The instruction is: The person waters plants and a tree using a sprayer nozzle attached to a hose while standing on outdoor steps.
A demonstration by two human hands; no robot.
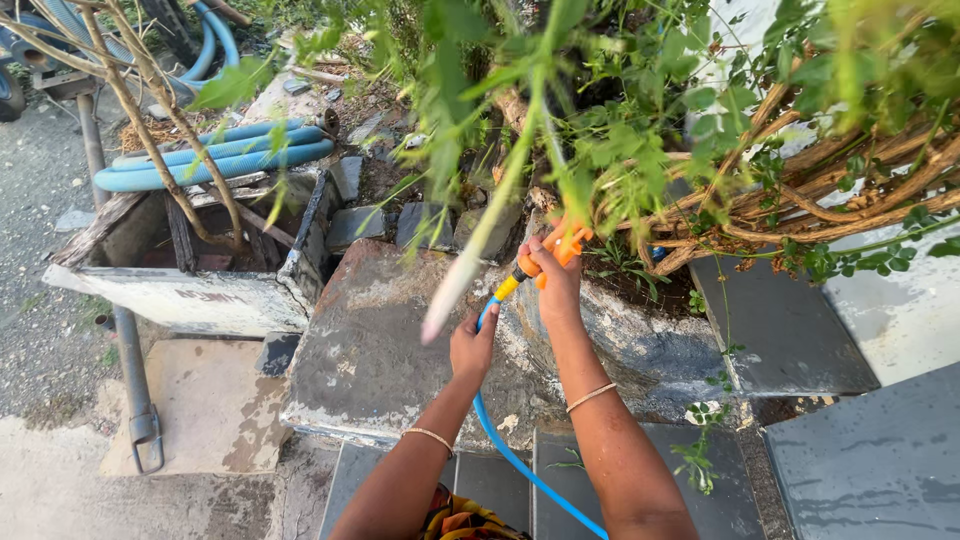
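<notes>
The right hand (556, 275) is clamped on the orange nozzle (545, 258) at centre frame; the left hand (472, 345) grips the blue hose (520, 462) just below. A kink there could choke the flow. The trough (190, 298) at left holds, apparently, only branches.

Daylight is falling on an outdoor yard. Grey paving slabs (880, 460) are lying wet at the lower right, beside a weathered concrete block (370, 340). A worn white trough (190, 300) is sitting at the left, with coiled corrugated blue pipes (220, 160) resting along its far edge. Leafy green shrubs (640, 130) with woody brown stems (850, 190) are crowding the upper right. Gravel ground (40, 200) is stretching along the left edge, where a grey metal pole (125, 340) is lying.
</notes>
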